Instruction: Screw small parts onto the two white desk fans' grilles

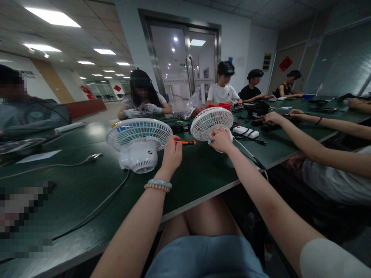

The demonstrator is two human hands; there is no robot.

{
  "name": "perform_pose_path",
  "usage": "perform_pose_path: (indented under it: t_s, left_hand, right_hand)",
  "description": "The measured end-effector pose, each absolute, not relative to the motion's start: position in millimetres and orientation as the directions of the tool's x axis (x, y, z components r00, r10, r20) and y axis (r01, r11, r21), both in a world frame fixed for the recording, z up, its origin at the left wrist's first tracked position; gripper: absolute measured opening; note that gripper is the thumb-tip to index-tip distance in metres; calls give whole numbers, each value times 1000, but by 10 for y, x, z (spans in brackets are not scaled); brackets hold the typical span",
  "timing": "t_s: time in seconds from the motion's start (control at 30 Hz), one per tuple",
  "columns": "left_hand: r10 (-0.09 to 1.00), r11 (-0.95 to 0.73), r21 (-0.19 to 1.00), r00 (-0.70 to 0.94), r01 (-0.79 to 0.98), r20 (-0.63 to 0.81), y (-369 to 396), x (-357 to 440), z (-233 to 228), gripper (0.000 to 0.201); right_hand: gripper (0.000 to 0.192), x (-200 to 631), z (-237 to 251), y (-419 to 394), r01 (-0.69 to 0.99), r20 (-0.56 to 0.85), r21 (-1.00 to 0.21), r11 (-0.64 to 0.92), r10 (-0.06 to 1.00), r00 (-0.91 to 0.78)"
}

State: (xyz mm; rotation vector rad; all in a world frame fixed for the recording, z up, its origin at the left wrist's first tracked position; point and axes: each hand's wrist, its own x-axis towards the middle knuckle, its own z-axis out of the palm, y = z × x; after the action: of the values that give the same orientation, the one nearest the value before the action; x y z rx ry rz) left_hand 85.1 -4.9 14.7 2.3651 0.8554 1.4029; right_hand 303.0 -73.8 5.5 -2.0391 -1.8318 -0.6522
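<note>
Left hand (173,154) grips the orange-and-black screwdriver (188,143) between two white fans (142,152), long axis nearly level, handle jutting toward the right hand (221,139), which pinches a small teal-tipped piece (209,142)!

The table (199,177) is dark green with a pale grey edge. The left fan (142,154) is white, and I see bright blue peeking through its thin white lines. The right fan (207,123) is white too, striped with lines like that. The screwdriver (188,143) is orange and black. One bracelet (160,183) is plain pale green, and the beaded bracelet (157,188) is pinky brown. The shorts (203,256) are soft blue. Over there, a box (220,105) is red, one shirt (218,94) is white and another shirt (251,94) is black.
</note>
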Motion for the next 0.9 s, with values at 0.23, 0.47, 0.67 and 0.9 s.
perform_pose_path:
  t_s: [0.23,0.47,0.67,0.9]
  left_hand:
    - [611,-788,493,376,368,696,-8,848,118,18]
    - [599,-798,476,399,369,694,41,831,97,22]
    - [605,-794,484,392,368,693,31,835,105,22]
    - [616,-784,486,394,386,682,17,830,113,22]
  right_hand:
    - [25,3021,68,-749,989,520,64,-134,850,81]
    - [25,3036,51,-741,991,531,61,-122,844,71]
    - [24,3028,60,-750,990,524,61,-127,848,76]
    - [25,3028,57,-749,988,530,74,-135,845,76]
